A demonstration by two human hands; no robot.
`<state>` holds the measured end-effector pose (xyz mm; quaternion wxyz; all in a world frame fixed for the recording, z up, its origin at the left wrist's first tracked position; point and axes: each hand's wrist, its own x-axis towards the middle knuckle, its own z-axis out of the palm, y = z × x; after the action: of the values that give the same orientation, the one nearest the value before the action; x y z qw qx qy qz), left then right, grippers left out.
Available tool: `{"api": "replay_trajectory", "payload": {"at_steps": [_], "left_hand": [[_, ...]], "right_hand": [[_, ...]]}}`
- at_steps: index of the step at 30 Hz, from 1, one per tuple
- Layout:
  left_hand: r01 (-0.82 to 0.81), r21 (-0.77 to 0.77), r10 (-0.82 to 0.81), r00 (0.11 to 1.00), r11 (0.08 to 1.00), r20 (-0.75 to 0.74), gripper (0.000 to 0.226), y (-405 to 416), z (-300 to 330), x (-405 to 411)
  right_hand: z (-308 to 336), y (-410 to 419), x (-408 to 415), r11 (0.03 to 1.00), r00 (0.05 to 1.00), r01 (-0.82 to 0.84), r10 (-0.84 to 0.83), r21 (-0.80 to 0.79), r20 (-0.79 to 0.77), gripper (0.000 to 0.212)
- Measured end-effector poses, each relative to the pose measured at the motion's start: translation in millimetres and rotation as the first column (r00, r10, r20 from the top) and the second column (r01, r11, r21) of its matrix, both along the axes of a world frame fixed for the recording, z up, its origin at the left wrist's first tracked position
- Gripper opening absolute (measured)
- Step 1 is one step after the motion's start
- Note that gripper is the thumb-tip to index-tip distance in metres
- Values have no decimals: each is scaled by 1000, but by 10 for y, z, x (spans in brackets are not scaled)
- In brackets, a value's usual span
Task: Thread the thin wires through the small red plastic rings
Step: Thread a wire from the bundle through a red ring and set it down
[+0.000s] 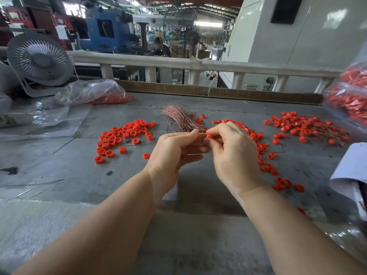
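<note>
Two hands meeting above the grey table (83,175): left hand (174,149) pinching the copper wire bundle (181,118), right hand (232,149) pinching one red ring (210,136) at the wire tips, threading apparently in progress. Beyond, loose unthreaded rings (121,137) at left, wired rings (305,128) heaped at right, so judged partly done. Farthest, clear plastic bag (93,92) holding red rings at left, second bag (349,96) of red parts at right edge.

White fan (39,60), railing (178,65), grey table (79,175)
</note>
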<state>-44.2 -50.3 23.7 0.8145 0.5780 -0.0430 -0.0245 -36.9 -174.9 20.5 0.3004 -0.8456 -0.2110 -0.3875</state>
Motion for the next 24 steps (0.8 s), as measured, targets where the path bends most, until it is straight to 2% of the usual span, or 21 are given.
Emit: {"api": "replay_trajectory", "payload": {"at_steps": [5,11,18,21,24], "left_hand": [[-7,5,7,1000,1000,15,26,4,-9,18],[-25,-11,25,1000,1000,2,20,22,-13,39],[-38,73,39,999,997,-13,13,-2,-51,52],[-16,29,16,999,999,-27,11,4,-53,66],[1,-87,-5,999,996,-46,10,14,-49,82]], "right_hand": [[-5,12,3,1000,1000,16,-15,-15,5,5],[-2,-5,-14,998,998,-53,54,13,-23,5],[-8,-21,-4,997,997,-73,73,-6,-36,10],[2,-22,5,993,992,-117,118,29,-45,11],[6,-12,15,977,980,-163,176,141,-88,12]]}}
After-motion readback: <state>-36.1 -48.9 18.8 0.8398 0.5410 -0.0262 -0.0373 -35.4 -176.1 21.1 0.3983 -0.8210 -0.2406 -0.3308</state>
